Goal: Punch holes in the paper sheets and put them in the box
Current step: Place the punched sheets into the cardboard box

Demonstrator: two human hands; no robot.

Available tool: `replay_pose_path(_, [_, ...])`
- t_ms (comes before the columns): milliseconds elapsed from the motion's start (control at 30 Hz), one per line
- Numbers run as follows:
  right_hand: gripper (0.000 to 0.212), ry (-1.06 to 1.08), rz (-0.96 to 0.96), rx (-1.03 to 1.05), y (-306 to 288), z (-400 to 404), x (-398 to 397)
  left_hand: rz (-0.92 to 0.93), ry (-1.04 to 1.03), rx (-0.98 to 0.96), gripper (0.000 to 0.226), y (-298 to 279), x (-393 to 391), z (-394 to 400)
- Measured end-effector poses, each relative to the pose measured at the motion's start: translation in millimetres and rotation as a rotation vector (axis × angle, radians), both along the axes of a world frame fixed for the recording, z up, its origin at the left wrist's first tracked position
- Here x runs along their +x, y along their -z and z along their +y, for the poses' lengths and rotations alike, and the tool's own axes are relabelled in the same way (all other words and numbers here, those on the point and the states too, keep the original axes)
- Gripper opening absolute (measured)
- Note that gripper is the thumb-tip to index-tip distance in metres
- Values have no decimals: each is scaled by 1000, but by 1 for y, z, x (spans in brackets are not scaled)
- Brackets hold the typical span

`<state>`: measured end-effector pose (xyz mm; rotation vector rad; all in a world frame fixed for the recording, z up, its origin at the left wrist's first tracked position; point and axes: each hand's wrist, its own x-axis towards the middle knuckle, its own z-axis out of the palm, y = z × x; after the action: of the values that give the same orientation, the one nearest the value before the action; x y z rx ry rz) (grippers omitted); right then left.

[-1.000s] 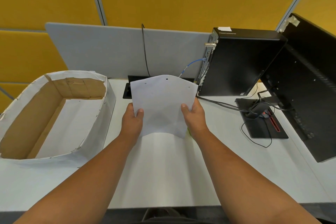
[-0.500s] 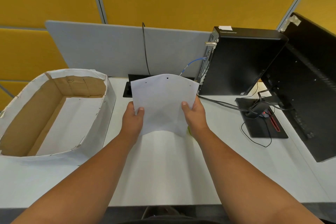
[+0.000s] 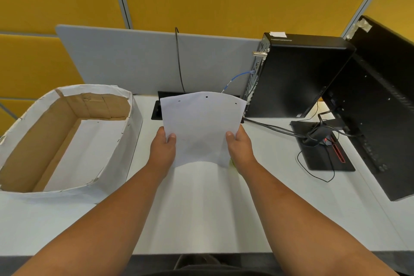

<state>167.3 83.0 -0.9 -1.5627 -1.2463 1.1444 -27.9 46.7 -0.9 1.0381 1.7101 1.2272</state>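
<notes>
A white paper sheet (image 3: 201,127) is held upright above the middle of the desk, bowed, with three punched holes along its top edge. My left hand (image 3: 163,150) grips its left edge and my right hand (image 3: 239,149) grips its right edge, thumbs on the near face. The box (image 3: 134,123), cardboard inside and wrapped in white paper, stands open at the left of the desk with white sheets lying on its bottom. A bit of yellow-green shows under my right hand; what it is I cannot tell. No hole punch is visible.
A black computer tower (image 3: 300,76) stands at the back right, with cables (image 3: 275,129) running to a black monitor (image 3: 380,105) and its stand base (image 3: 322,152). A grey divider panel (image 3: 134,60) lines the back of the white desk (image 3: 201,219).
The sheet and both hands have stayed almost still; the view has only drifted slightly.
</notes>
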Motion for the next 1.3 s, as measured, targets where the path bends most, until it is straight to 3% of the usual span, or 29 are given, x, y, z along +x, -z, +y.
replay_pose_path(867, [34, 24, -8, -37, -2, 10, -3, 13, -50, -40, 19, -3, 1, 8])
replay_pose_path(1300, [31, 33, -43, 1, -4, 10, 2, 38, -55, -92, 27, -7, -4, 5])
